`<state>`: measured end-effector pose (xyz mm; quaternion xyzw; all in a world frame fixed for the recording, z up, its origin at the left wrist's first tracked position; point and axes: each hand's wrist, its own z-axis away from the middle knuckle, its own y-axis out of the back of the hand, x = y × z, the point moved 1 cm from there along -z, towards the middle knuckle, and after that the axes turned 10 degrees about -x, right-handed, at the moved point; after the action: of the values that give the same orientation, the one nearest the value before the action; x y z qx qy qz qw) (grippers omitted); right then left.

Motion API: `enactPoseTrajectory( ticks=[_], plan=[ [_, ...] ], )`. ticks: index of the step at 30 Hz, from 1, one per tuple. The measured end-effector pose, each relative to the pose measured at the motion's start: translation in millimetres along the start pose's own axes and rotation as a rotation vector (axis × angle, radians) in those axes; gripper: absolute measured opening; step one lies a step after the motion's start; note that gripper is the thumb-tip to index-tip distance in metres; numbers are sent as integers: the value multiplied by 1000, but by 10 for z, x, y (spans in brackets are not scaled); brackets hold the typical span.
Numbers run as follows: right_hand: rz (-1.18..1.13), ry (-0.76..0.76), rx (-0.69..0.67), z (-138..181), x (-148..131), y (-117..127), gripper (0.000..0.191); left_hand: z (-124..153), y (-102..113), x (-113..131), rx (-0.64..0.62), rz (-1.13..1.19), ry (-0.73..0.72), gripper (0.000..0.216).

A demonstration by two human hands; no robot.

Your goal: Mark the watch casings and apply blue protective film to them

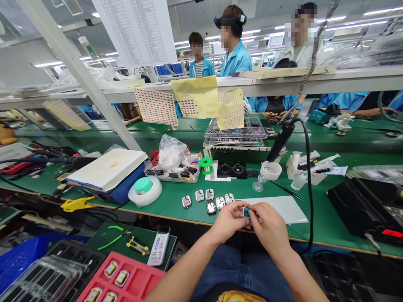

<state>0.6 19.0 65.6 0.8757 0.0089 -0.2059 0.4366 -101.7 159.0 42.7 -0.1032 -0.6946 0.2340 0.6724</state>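
A small watch case (246,212) with a blue face is held in front of me at the table edge. My left hand (229,220) grips it from the left with closed fingers. The fingers of my right hand (269,222) are closed on its right side; they partly cover it. Several silver watch cases (210,194) lie on the green mat just left of my hands, their open insides facing up. Beneath and behind my right hand is a pale flat sheet (288,208).
Tweezers (287,191) lie beyond the sheet. A soldering iron (281,140) stands in a white pot (270,170), its cable hanging to my right. Tape rolls (145,190) sit left. Below are a red tray (140,274) and green cutters (113,238). Co-workers (234,58) are across the bench.
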Motion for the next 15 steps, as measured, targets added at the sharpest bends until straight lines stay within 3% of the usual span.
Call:
enactPoseTrajectory(
  ticks=[15],
  plan=[
    [-9,-30,106,-17,-38,33,8,42,-9,63,-9,13,24,76]
  ],
)
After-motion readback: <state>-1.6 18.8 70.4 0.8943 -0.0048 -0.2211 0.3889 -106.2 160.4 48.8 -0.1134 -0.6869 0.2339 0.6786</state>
